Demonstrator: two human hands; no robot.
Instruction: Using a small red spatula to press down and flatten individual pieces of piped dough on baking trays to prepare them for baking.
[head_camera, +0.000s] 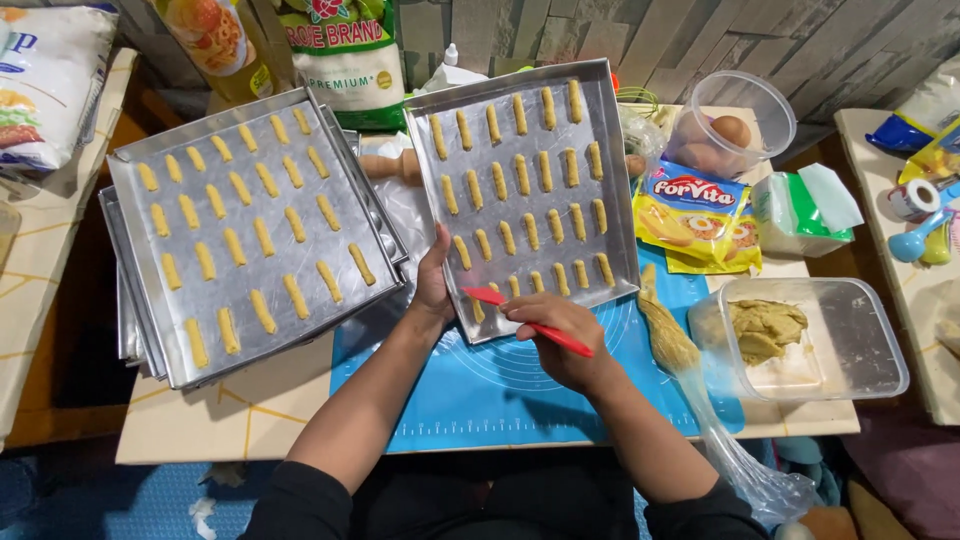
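Left hand (433, 283) grips the near edge of the baking tray (620, 180); right hand (560, 335) is closed around a red scraper (528, 322) over the dough sticks (523, 205)

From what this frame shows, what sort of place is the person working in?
Most likely a home kitchen set up for baking on a low table. Two metal baking trays hold rows of piped dough sticks, a clear tub of dough sits nearby, and eggs wait in a container.

Two bare hands, forearms extended forward from dark sleeves.
Left hand (433, 285): fingers curled over the near-left rim of the baking tray (610, 180), thumb up. Right hand (560, 335): just below the tray's near edge, closed (knuckles uppermost) around a red tool (485, 296).
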